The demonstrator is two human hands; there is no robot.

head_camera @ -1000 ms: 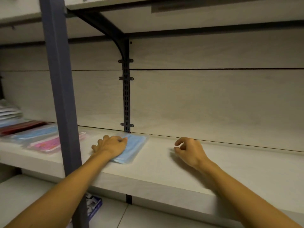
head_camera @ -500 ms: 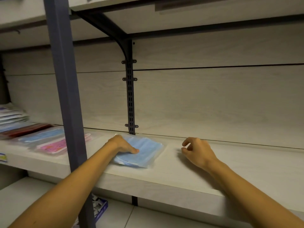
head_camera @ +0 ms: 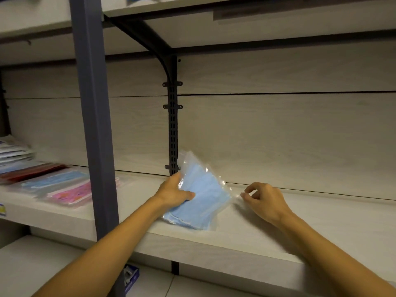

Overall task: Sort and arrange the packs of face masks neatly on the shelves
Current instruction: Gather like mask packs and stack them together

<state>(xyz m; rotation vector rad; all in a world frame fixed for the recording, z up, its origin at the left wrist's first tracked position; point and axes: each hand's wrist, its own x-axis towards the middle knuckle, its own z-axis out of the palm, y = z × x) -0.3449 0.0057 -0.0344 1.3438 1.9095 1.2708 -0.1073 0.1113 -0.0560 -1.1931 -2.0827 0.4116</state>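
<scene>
Left hand [head_camera: 174,195]: fingers curled round the near-left edge of a clear-wrapped pack of blue masks [head_camera: 203,192], thumb lying over its top face. The pack is tilted, its far end raised off the shelf [head_camera: 321,213] and its near corner resting on or just above the board; which of the two cannot be told. Its long axis runs from near-left to far-right, up and away from the holding hand.

Right hand [head_camera: 264,201]: fingers loosely curled, thumb and forefinger drawn close but holding nothing, just beside the pack's right-hand film edge. Whether a fingertip touches the film cannot be told. The pack lies directly to the left of this hand, so the right hand is the nearer one for taking the free end, probably to help square and lay the pack flat.

Surface: a pale wood-grain shelf board backed by a matching panel, with a black slotted upright [head_camera: 173,133] and bracket just behind the pack.

Room: a grey post [head_camera: 94,125] stands in front of the shelf to the left. Beyond it, on the same board, lie a pink pack [head_camera: 71,195], another blue pack [head_camera: 53,181], a dark red pack [head_camera: 32,171] and a stack of pale packs [head_camera: 15,152]. A further shelf runs overhead, and a small blue box [head_camera: 131,277] sits on the level below.
</scene>
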